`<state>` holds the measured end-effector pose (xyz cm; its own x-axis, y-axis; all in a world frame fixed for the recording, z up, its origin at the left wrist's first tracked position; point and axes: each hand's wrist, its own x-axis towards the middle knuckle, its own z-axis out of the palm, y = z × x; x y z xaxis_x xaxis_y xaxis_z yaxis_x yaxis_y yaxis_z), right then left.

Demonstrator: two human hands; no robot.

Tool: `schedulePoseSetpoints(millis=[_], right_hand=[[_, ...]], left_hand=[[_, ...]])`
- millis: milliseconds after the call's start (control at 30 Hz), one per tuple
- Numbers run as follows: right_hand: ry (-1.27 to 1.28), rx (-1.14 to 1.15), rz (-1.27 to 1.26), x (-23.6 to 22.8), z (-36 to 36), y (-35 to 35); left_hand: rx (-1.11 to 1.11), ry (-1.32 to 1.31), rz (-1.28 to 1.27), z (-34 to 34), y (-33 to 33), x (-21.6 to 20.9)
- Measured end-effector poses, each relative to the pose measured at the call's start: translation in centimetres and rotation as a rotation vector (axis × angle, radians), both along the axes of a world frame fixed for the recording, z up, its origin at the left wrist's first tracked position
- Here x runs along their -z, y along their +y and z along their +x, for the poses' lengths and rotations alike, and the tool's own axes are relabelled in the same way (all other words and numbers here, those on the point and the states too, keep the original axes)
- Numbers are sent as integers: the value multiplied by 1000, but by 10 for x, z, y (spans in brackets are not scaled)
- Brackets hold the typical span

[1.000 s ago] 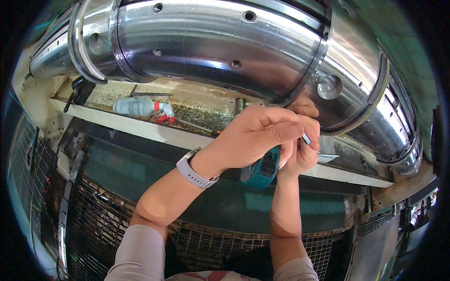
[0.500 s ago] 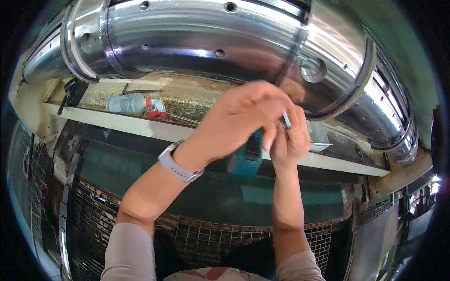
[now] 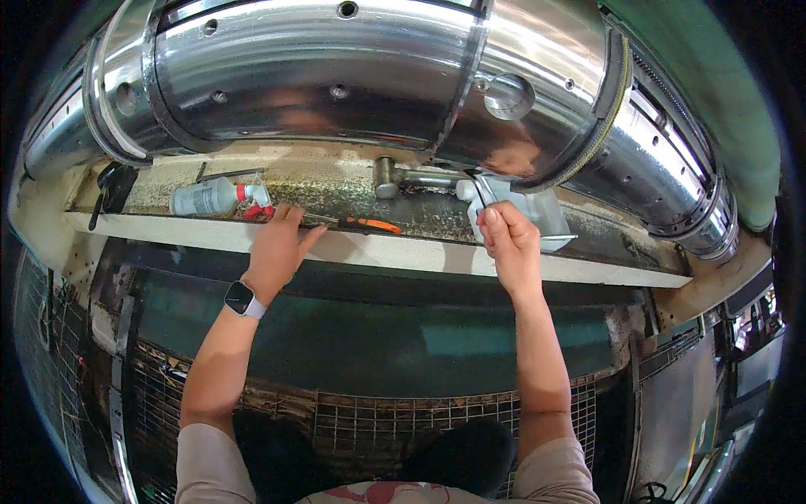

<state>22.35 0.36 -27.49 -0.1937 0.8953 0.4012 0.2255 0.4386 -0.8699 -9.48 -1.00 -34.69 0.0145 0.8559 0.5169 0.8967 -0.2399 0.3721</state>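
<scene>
My left hand [image 3: 275,252] is over the ledge's front edge, thumb and fingers apart. Its fingertips are at the shaft of a screwdriver with an orange and black handle [image 3: 371,225], close to the red trigger of a pale spray bottle [image 3: 206,198]. Whether they touch either one is unclear. In my right hand [image 3: 510,242], closed in a pinch, is a slim shiny metal tool [image 3: 484,190] that points up and away. My fingers hide its lower end, so its exact kind does not show.
A large polished steel cylinder [image 3: 277,63] with holes spans the far side. On the ledge [image 3: 395,254] lie a hammer [image 3: 385,178], a translucent plastic container [image 3: 546,212] and a black tool [image 3: 117,185] at the left. Wire grating [image 3: 378,428] is below.
My hands have parted: the left moved left and down to the ledge, the right stayed near the container. The hammer and screwdriver now show; a teal object beneath my hands no longer does.
</scene>
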Motion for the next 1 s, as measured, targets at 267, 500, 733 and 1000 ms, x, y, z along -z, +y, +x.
schedulePoseSetpoints(millis=[267,500,733,1000], right_hand=[[-124,120,123,-13,-5,-2],[-191,144,99,-18,-10,-3],[263,-1,-98,8,-27,1],[945,-249,-422,21,-81,-5]], left_hand=[[5,85,-15,-8,3,19],[-3,24,-20,-5,4,23],[-93,0,-115,9,7,18],[-167,100,-45,13,6,24]])
